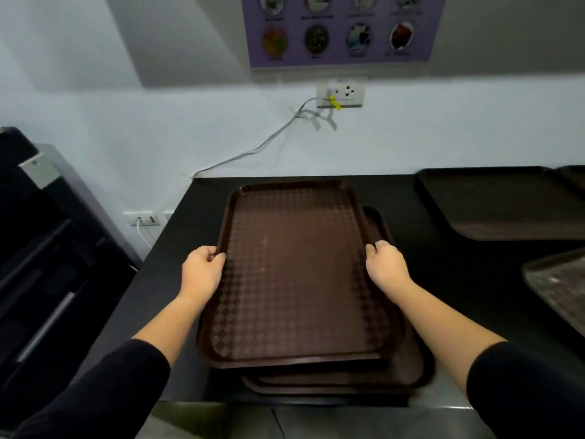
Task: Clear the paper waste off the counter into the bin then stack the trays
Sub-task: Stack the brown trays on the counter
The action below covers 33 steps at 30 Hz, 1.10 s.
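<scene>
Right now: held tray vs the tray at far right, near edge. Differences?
The held tray is brown, gripped by the left hand and right hand over the stack; the right-hand tray looks greyer, untouched, lying on the counter, partly out of frame. Both show a textured surface and raised rim.

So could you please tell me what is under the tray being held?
Under the held tray, more brown trays show at its right and near edges. The tray hides their middles and their count.

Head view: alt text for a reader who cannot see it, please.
Both hands, left hand and right hand, grip the long edges of a brown tray over a stack of trays on a black counter. More trays lie at right.
</scene>
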Available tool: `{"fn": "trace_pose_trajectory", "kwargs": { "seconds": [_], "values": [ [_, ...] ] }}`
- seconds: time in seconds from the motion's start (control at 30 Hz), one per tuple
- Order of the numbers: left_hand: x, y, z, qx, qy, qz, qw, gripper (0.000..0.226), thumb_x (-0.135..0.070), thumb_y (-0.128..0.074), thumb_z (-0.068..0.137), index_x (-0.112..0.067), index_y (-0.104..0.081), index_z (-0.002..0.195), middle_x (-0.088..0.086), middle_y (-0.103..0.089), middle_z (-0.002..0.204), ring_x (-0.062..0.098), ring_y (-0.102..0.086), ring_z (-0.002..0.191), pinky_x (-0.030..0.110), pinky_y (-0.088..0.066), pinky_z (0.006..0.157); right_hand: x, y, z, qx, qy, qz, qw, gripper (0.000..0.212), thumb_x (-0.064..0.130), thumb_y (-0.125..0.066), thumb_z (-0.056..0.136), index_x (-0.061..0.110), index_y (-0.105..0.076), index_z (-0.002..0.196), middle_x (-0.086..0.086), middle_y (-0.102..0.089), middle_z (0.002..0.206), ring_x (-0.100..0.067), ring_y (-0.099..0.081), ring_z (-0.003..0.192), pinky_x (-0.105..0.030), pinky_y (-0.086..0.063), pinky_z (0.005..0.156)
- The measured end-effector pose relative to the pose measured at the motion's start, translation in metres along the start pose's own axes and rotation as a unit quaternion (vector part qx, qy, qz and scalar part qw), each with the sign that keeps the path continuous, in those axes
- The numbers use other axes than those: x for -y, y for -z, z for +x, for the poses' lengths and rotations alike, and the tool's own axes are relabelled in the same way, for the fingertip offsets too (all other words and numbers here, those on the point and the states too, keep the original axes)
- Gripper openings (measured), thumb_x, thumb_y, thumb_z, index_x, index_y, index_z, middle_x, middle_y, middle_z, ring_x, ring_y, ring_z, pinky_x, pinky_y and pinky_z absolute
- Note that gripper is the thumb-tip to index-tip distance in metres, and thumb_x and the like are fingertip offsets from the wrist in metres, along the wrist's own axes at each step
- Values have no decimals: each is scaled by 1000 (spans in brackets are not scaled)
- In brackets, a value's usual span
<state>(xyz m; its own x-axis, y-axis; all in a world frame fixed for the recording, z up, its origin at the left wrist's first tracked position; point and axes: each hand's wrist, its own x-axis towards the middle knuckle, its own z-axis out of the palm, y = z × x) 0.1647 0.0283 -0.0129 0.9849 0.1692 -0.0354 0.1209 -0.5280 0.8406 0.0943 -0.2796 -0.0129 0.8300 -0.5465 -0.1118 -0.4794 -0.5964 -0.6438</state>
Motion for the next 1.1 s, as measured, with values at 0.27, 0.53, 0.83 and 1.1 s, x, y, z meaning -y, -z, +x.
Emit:
{"fn": "trace_pose_trajectory", "kwargs": {
  "seconds": [0.27,0.53,0.83,1.1],
  "values": [
    [-1,-42,-53,23,-28,52,998,13,-19,-53,93,-13,-64,90,8,-63,90,17,-58,80,26,-40,69,-62,23,-21,-1,-17,-85,996,33,29,-34,100,4,-56,100,-14,-55,105,-28,-59,83,-35,-47,68],
    [9,-50,-60,29,-89,155,984,27,-17,-44,98,1,-58,113,14,-46,109,16,-46,84,25,-35,81,-72,17,-34,-5,-42,-119,992,33,29,-33,101,6,-56,107,-12,-52,110,-25,-57,82,-35,-47,68],
    [5,-52,-45,41,-78,168,982,31,-19,-41,99,2,-52,118,20,-58,110,32,-55,96,37,-45,79,-55,11,-25,-21,-56,-183,981,29,25,-37,101,3,-52,115,-12,-40,122,-22,-52,67,-34,-44,61],
    [9,-54,-37,39,-92,182,978,25,-23,-41,99,-3,-54,105,14,-58,101,25,-53,84,38,-46,72,-48,10,-12,-47,-46,-197,978,26,23,-41,100,4,-52,115,-11,-42,119,-23,-53,63,-33,-44,56]
  ]
}}
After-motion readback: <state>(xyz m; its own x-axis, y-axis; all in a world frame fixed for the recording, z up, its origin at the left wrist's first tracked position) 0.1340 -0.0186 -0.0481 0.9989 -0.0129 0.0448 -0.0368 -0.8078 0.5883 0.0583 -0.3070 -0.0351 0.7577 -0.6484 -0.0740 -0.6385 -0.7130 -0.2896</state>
